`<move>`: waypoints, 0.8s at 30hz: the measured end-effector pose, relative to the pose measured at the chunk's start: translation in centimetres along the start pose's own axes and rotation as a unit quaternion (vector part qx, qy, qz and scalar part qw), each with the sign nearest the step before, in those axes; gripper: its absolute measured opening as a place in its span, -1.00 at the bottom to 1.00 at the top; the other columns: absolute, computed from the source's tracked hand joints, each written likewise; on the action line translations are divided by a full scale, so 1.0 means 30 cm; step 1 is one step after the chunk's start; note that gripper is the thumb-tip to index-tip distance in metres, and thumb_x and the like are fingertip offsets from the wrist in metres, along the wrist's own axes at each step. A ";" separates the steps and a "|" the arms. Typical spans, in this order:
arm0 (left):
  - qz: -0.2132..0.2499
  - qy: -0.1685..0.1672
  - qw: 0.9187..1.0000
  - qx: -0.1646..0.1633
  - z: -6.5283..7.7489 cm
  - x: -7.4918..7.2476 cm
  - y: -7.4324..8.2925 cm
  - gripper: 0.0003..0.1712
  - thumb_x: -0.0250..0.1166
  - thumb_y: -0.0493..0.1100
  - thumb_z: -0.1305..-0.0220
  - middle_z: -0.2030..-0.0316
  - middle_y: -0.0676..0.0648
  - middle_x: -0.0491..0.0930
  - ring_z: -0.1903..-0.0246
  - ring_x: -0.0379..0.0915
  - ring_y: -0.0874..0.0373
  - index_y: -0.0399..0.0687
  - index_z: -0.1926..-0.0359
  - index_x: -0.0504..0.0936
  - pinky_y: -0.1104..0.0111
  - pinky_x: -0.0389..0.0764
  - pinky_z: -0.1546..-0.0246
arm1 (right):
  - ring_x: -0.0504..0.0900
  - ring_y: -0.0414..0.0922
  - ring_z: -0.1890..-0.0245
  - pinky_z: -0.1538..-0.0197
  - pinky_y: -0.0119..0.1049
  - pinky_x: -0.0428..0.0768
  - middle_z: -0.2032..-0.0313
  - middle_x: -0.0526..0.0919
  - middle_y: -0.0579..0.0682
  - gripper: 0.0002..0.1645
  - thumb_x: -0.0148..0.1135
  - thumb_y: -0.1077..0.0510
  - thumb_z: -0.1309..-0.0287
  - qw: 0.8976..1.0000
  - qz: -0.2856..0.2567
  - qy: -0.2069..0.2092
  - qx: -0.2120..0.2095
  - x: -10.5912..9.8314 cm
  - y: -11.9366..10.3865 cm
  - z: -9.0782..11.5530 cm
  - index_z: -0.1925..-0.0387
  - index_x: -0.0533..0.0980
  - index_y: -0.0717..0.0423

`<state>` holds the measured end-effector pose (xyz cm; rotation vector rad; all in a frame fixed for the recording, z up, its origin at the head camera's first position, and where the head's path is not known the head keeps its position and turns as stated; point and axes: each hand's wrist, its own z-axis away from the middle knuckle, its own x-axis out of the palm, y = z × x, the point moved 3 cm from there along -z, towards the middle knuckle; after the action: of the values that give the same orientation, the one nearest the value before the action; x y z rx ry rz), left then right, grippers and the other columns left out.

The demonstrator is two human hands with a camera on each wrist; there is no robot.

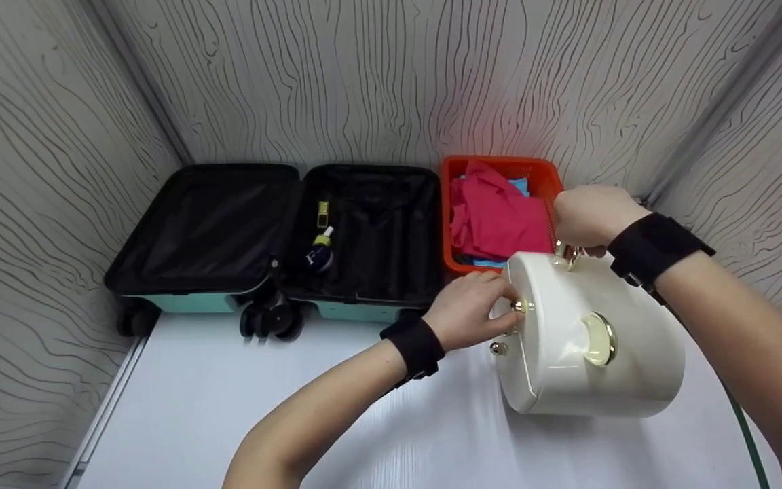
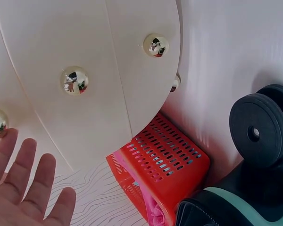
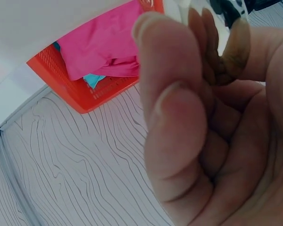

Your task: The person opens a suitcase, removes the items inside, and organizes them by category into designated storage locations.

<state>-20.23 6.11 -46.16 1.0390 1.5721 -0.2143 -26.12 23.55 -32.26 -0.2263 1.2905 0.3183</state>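
I have L hand (image 1: pixel 469 309) pinching knob (image 1: pixel 518 305), R hand (image 1: pixel 591 216) gripping handle (image 1: pixel 573 257) of box (image 1: pixel 564 333), on table (image 1: pixel 214 394) nr basket (image 2: pixel 179 182). Step, I judge: opening drawer (image 2: pixel 23 115); next calls for steady pull, box braced. Basket: pink cloth (image 1: pixel 503 214), blue cloth (image 1: pixel 521 185). Case (image 1: pixel 357 312), open: bottle (image 1: pixel 319 258), yellow item (image 1: pixel 323 213).

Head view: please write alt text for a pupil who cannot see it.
A person's right hand grips the handle of a cream case, left hand pinching a gold knob on its flat face. Beyond are an orange basket of pink cloth and an open suitcase containing a dark bottle.
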 end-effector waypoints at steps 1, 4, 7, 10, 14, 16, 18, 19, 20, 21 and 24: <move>-0.002 0.001 1.000 0.001 0.000 -0.001 0.000 -0.68 0.28 0.18 -0.42 0.06 0.15 0.65 -0.04 0.50 0.24 0.14 0.00 0.69 0.43 0.49 -0.05 | 0.55 -0.09 0.76 0.59 -0.15 0.46 0.81 0.52 -0.05 -0.62 -0.05 0.31 -0.10 1.000 0.001 0.000 -0.001 0.000 -0.001 0.000 0.73 0.54 0.08; -0.013 0.007 1.000 0.007 0.000 -0.004 0.000 -0.71 0.28 0.15 -0.42 0.08 0.16 0.64 -0.03 0.49 0.24 0.16 0.02 0.70 0.43 0.49 -0.04 | 0.55 -0.09 0.75 0.60 -0.15 0.46 0.79 0.53 -0.04 -0.61 -0.04 0.31 -0.12 1.000 0.002 -0.001 -0.001 -0.001 -0.004 0.002 0.73 0.54 0.08; -0.020 0.011 1.000 0.010 0.006 -0.010 -0.003 -0.74 0.28 0.14 -0.40 0.11 0.15 0.62 0.00 0.48 0.24 0.17 0.05 0.71 0.43 0.48 -0.02 | 0.54 -0.10 0.76 0.60 -0.15 0.46 0.78 0.55 -0.02 -0.59 -0.05 0.29 -0.16 1.000 0.001 -0.004 -0.004 -0.001 -0.003 0.002 0.73 0.55 0.07; -0.018 0.009 1.000 0.009 0.015 -0.016 -0.012 -0.73 0.29 0.15 -0.39 0.12 0.15 0.61 0.02 0.46 0.25 0.17 0.05 0.72 0.43 0.46 -0.01 | 0.55 -0.10 0.76 0.60 -0.16 0.46 0.77 0.56 -0.01 -0.56 -0.07 0.26 -0.20 1.000 -0.001 -0.008 -0.004 0.001 -0.001 0.001 0.73 0.55 0.07; -0.014 0.007 1.000 0.010 0.027 -0.028 -0.029 -0.71 0.29 0.16 -0.39 0.11 0.13 0.62 0.03 0.46 0.24 0.15 0.05 0.72 0.41 0.46 -0.02 | 0.53 -0.10 0.75 0.61 -0.16 0.45 0.77 0.56 -0.01 -0.55 -0.07 0.26 -0.20 1.000 0.001 -0.006 -0.004 0.004 0.001 0.001 0.74 0.55 0.07; -0.013 0.010 1.000 0.010 0.035 -0.035 -0.039 -0.71 0.29 0.16 -0.39 0.11 0.13 0.62 0.03 0.46 0.23 0.15 0.05 0.73 0.40 0.46 -0.03 | 0.53 -0.10 0.75 0.61 -0.15 0.44 0.77 0.54 -0.02 -0.56 -0.07 0.26 -0.20 1.000 0.001 -0.003 -0.004 0.005 0.001 0.004 0.73 0.54 0.07; -0.012 0.013 1.000 0.008 0.044 -0.038 -0.048 -0.71 0.29 0.15 -0.39 0.11 0.14 0.61 0.03 0.46 0.23 0.15 0.05 0.73 0.39 0.47 -0.02 | 0.53 -0.10 0.74 0.62 -0.15 0.43 0.78 0.53 -0.04 -0.59 -0.07 0.27 -0.18 1.000 -0.002 0.002 -0.006 0.007 0.003 0.007 0.72 0.54 0.06; -0.011 0.013 1.000 0.005 0.049 -0.039 -0.051 -0.71 0.29 0.15 -0.39 0.10 0.15 0.61 0.03 0.46 0.24 0.15 0.04 0.72 0.39 0.47 -0.01 | 0.53 -0.10 0.74 0.62 -0.15 0.43 0.78 0.53 -0.05 -0.60 -0.06 0.27 -0.17 1.000 -0.007 0.005 -0.006 0.009 0.006 0.010 0.70 0.54 0.06; -0.010 0.015 1.000 0.003 0.053 -0.041 -0.054 -0.71 0.29 0.15 -0.39 0.10 0.15 0.61 0.04 0.46 0.24 0.15 0.04 0.72 0.38 0.47 -0.01 | 0.55 -0.10 0.73 0.61 -0.14 0.44 0.76 0.54 -0.05 -0.62 -0.06 0.27 -0.17 1.000 -0.016 0.005 -0.006 0.010 0.009 0.014 0.68 0.55 0.06; -0.008 0.015 1.000 0.001 0.058 -0.042 -0.056 -0.71 0.29 0.14 -0.39 0.09 0.15 0.61 0.04 0.46 0.24 0.15 0.04 0.72 0.38 0.47 0.00 | 0.56 -0.11 0.71 0.58 -0.14 0.46 0.73 0.56 -0.05 -0.65 -0.03 0.24 -0.22 1.000 -0.028 0.001 -0.006 0.012 0.015 0.018 0.62 0.57 0.07; -0.008 0.015 1.000 0.001 0.067 -0.047 -0.059 -0.71 0.28 0.15 -0.39 0.08 0.14 0.61 0.05 0.46 0.23 0.15 0.03 0.72 0.37 0.48 0.01 | 0.63 -0.09 0.60 0.48 -0.13 0.55 0.58 0.63 -0.02 -0.69 0.07 0.05 -0.38 0.996 -0.081 -0.026 0.002 0.009 0.044 0.037 0.24 0.66 0.15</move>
<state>-20.16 3.09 -46.25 1.0353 1.6075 -0.2117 -25.52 25.20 -32.21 -0.3145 1.2140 0.1823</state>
